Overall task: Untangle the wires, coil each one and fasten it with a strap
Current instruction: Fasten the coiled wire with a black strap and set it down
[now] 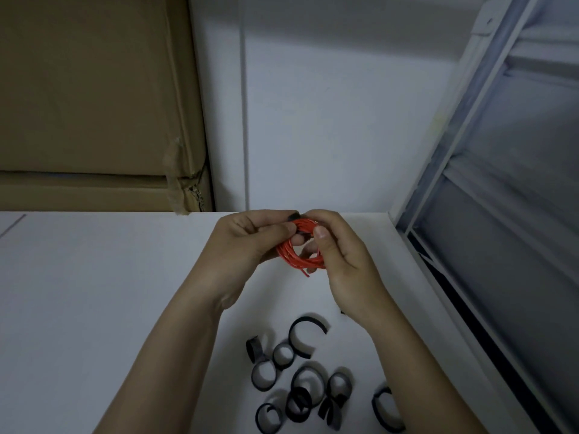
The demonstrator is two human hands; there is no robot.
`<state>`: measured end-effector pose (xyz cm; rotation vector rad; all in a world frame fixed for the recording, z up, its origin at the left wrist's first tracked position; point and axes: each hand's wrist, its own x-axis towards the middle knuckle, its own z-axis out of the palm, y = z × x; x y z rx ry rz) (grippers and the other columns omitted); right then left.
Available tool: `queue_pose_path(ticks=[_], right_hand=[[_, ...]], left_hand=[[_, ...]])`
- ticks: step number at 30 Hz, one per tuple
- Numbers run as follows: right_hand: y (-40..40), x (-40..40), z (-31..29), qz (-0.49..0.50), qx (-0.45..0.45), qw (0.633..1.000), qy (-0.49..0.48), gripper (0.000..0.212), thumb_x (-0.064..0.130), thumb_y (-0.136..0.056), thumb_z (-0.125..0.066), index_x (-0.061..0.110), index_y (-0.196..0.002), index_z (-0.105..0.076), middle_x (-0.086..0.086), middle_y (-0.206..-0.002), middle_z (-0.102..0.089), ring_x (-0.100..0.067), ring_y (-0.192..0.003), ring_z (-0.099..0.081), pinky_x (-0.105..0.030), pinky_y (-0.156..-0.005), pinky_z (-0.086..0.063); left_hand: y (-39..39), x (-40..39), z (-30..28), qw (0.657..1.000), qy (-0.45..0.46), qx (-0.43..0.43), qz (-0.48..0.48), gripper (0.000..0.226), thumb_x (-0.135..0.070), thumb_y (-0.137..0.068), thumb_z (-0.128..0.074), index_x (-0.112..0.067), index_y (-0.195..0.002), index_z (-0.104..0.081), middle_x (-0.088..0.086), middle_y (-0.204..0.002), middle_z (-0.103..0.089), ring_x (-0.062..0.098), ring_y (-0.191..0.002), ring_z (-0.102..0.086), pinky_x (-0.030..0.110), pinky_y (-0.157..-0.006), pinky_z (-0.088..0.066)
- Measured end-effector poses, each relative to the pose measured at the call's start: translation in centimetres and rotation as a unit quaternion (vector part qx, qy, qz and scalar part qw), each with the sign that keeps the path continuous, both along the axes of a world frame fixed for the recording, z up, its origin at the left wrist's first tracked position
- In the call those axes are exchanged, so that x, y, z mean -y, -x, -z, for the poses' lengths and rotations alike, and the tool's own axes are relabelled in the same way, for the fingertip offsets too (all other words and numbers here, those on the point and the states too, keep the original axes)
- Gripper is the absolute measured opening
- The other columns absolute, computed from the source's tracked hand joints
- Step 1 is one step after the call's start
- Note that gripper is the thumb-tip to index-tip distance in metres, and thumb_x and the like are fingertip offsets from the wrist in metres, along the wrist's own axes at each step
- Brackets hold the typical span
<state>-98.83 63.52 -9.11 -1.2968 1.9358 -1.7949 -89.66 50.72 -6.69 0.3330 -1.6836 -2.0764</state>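
White tabletop (109,292) below; our fingers (279,228) pinch the red wire coil (297,258), black strap (294,217) at its top between both hands.

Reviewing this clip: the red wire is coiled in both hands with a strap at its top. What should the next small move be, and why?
Probably pull the black strap snug around the red wire coil and press its end closed. The left hand and right hand both pinch the coil at the top, where the strap sits, and a loose wire end hangs below, so the coil looks unfastened.
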Motion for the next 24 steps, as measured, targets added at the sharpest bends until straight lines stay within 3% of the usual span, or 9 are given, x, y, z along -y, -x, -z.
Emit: queue_pose_path(ticks=[3, 4, 6, 10, 13, 20, 24], right_hand=[[0.4, -0.3, -0.1, 0.099, -0.169, 0.979, -0.052, 0.027, 0.027, -0.098, -0.043, 0.034, -0.116, -0.062, 0.023, -0.112, -0.063, -0.001, -0.111, -0.051, -0.020, -0.098, -0.037], [0.6, -0.3, -0.2, 0.148, -0.240, 0.956, -0.077, 0.029, 0.028, -0.097, -0.045, 0.030, -0.118, -0.065, 0.019, -0.116, -0.062, -0.007, -0.114, -0.048, -0.026, -0.100, -0.034], [0.7, -0.5, -0.5, 0.183, -0.302, 0.929, -0.111, 0.034, 0.030, -0.093, -0.050, 0.022, -0.122, -0.065, 0.007, -0.116, -0.063, -0.018, -0.111, -0.045, -0.033, -0.098, -0.034], [0.6, -0.8, -1.0, 0.109, -0.274, 0.947, -0.127, 0.037, 0.023, -0.093, -0.056, 0.010, -0.127, -0.061, -0.002, -0.106, -0.062, -0.018, -0.103, -0.049, -0.022, -0.091, -0.040], [0.3, -0.9, -1.1, 0.097, -0.252, 0.957, -0.107, 0.031, 0.021, -0.093, -0.060, 0.012, -0.123, -0.064, -0.001, -0.099, -0.063, -0.016, -0.097, -0.057, -0.025, -0.086, -0.046], [0.7, -0.9, -1.1, 0.101, -0.203, 0.973, -0.041, 0.027, 0.015, -0.091, -0.062, 0.014, -0.118, -0.067, 0.007, -0.106, -0.067, 0.002, -0.098, -0.060, -0.010, -0.086, -0.044], [0.5, -0.8, -1.1, 0.118, -0.252, 0.960, -0.041, 0.029, 0.019, -0.091, -0.059, 0.014, -0.118, -0.067, 0.006, -0.108, -0.067, -0.002, -0.098, -0.061, -0.018, -0.087, -0.048]], left_hand=[[0.0, 0.0, -0.1, 1.000, 0.007, 0.003, -0.019, 0.023, 0.002, -0.088, -0.058, -0.013, -0.090, -0.075, 0.007, -0.074, -0.073, 0.012, -0.069, -0.069, 0.021, -0.067, -0.056], [0.0, 0.0, -0.1, 1.000, 0.017, 0.005, -0.024, 0.025, 0.002, -0.088, -0.058, -0.015, -0.088, -0.076, 0.007, -0.074, -0.073, 0.012, -0.069, -0.069, 0.022, -0.068, -0.056], [0.0, -0.1, -0.1, 0.999, 0.042, 0.008, -0.032, 0.026, 0.002, -0.089, -0.057, -0.016, -0.090, -0.076, 0.009, -0.077, -0.074, 0.014, -0.072, -0.069, 0.023, -0.071, -0.057], [-0.2, -0.2, -0.4, 0.996, 0.086, 0.010, -0.028, 0.028, 0.003, -0.091, -0.055, -0.018, -0.092, -0.074, 0.006, -0.077, -0.074, 0.014, -0.075, -0.070, 0.021, -0.070, -0.056], [-0.4, 0.0, -0.5, 0.992, 0.121, 0.018, -0.016, 0.028, 0.001, -0.092, -0.055, -0.020, -0.094, -0.074, 0.007, -0.083, -0.075, 0.018, -0.082, -0.072, 0.020, -0.073, -0.056], [-0.4, -0.2, -0.6, 0.985, 0.169, 0.034, 0.006, 0.030, -0.002, -0.094, -0.054, -0.024, -0.092, -0.074, 0.001, -0.085, -0.076, 0.009, -0.077, -0.070, 0.018, -0.071, -0.055], [-0.1, -0.4, -0.6, 0.982, 0.185, 0.034, -0.007, 0.032, -0.002, -0.095, -0.052, -0.026, -0.090, -0.074, 0.001, -0.083, -0.075, 0.007, -0.070, -0.066, 0.020, -0.073, -0.055]])
